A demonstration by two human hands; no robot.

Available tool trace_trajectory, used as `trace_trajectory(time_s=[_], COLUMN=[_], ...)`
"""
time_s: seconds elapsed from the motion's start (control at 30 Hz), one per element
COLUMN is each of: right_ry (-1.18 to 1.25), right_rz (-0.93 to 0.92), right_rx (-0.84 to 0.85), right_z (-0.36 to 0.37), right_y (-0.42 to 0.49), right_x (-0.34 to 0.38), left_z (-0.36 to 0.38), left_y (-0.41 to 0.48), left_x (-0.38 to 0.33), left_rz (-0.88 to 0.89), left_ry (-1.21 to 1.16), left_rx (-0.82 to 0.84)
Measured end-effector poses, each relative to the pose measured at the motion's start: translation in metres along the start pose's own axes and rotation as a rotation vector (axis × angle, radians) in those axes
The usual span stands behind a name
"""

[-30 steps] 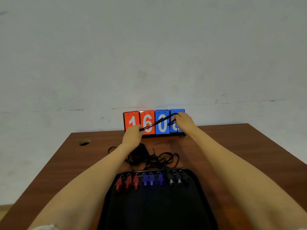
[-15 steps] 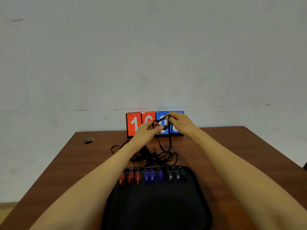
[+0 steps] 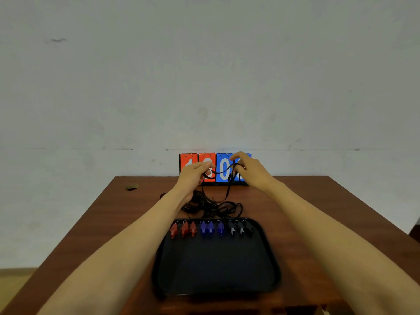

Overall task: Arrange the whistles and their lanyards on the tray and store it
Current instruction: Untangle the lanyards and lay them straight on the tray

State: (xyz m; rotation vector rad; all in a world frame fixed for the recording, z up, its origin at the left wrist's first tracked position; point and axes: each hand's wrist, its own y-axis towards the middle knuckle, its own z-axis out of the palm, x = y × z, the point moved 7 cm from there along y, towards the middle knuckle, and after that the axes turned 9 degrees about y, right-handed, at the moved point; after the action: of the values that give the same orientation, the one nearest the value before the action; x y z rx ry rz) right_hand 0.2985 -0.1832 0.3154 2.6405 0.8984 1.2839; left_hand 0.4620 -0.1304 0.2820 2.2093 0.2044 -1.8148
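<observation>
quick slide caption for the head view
Left hand and right hand hold a black lanyard over the tangled pile, behind a tray of nine whistles.

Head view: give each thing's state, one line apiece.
Left hand, raised, pinching one lanyard.
Right hand, raised, pinching the same lanyard.
Held lanyard, sagging between the hands, strands hanging toward the pile.
Lanyard pile, tangled on the table, outside the tray.
Tray, flat on the table, mostly bare.
Whistles, nine in a row along the tray's far edge: three red, three blue, three black.
Scoreboard, upright, partly hidden by hands.
</observation>
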Motion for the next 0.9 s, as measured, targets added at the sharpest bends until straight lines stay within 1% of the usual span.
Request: trace_trajectory(time_s=[0.1,0.2,0.27,0.37,0.47,0.57,0.63,0.7,0.77,0.83,0.9], right_ry=[0.042,0.037,0.04,0.028,-0.025,0.029,0.08,0.129,0.186,0.273,0.387], right_rz=[-0.002,-0.01,-0.01,-0.007,-0.001,0.015,0.041,0.081,0.144,0.216,0.295], right_rx=[0.003,0.023,0.011,-0.019,-0.017,-0.022,-0.013,0.023,0.082,0.109,0.077], right_z=[-0.004,-0.008,-0.01,-0.011,-0.01,-0.011,-0.011,-0.01,-0.007,-0.006,-0.007], right_y=[-0.013,-0.025,-0.029,-0.031,-0.033,-0.035,-0.037,-0.037,-0.04,-0.043,-0.046], right_x=[0.002,0.006,0.009,0.008,0.008,0.006,0.005,0.0,-0.007,-0.018,-0.031], left_z=[-0.007,-0.006,-0.002,0.006,0.006,0.004,-0.001,-0.013,-0.026,-0.037,-0.046], left_y=[-0.008,-0.018,-0.024,-0.035,-0.039,-0.041,-0.038,-0.031,-0.026,-0.026,-0.027], left_x=[0.003,0.006,0.005,0.001,-0.001,0.003,0.008,0.015,0.021,0.024,0.03], left_rz=[0.021,0.021,0.008,0.051,0.09,0.096,0.104,0.098,0.052,0.001,-0.05], left_ry=[-0.071,-0.071,0.029,0.284,0.341,0.404,0.479,0.527,0.568,0.567,0.521], left_rx=[-0.036,0.019,0.07,0.16,0.183,0.218,0.166,0.035,-0.104,-0.197,-0.263])
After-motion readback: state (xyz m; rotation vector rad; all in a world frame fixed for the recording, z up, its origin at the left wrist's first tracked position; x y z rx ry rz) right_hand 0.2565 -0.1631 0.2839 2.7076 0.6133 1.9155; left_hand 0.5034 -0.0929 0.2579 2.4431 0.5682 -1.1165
